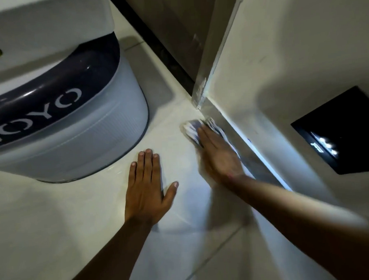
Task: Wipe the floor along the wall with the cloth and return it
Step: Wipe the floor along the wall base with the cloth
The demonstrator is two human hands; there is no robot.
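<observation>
A blue-and-white cloth (191,128) lies on the pale tiled floor (76,209), right at the foot of the white wall (282,59) near a door-frame corner. My right hand (218,157) presses flat on the cloth, fingers pointing away from me; it is blurred by motion and covers much of the cloth. My left hand (146,186) rests palm down on the floor to the left of it, fingers spread, holding nothing.
A large pale-blue plastic tub (89,127) with a dark band and white lettering stands close on the left. A wooden door (173,33) and its frame (200,92) rise beyond the cloth. A black panel (345,131) sits low on the wall at right.
</observation>
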